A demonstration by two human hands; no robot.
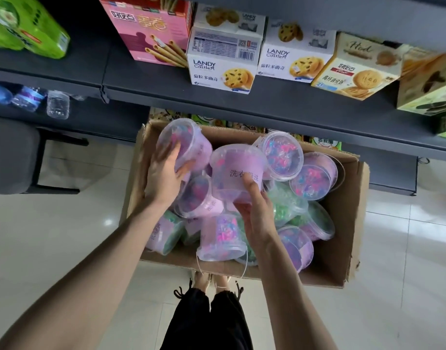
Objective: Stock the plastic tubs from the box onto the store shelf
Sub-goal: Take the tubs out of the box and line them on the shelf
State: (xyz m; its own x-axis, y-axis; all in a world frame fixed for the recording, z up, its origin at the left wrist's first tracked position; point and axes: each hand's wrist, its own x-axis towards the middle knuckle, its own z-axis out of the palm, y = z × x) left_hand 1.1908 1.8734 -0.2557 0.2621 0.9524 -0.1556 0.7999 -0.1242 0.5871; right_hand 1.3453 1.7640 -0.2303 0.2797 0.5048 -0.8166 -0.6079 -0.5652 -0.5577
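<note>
An open cardboard box (353, 223) on the floor holds several clear plastic tubs with purple labels and coloured beads inside. My left hand (163, 175) grips one tub (184, 142) lying on its side above the box's far left corner. My right hand (257, 210) holds a second tub (237, 170), upside down with its purple label facing me, over the middle of the box. More tubs, purple (282, 155) and green (287, 205), lie piled beneath and to the right. The dark grey shelf (146, 82) runs across the view above the box.
Biscuit boxes (224, 64) and a pink wafer-roll box (151, 29) stand on the shelf's right and middle. A green pack (27, 29) sits far left. Water bottles (57, 104) lie on a lower shelf. A dark stool (14, 155) stands at left on the tiled floor.
</note>
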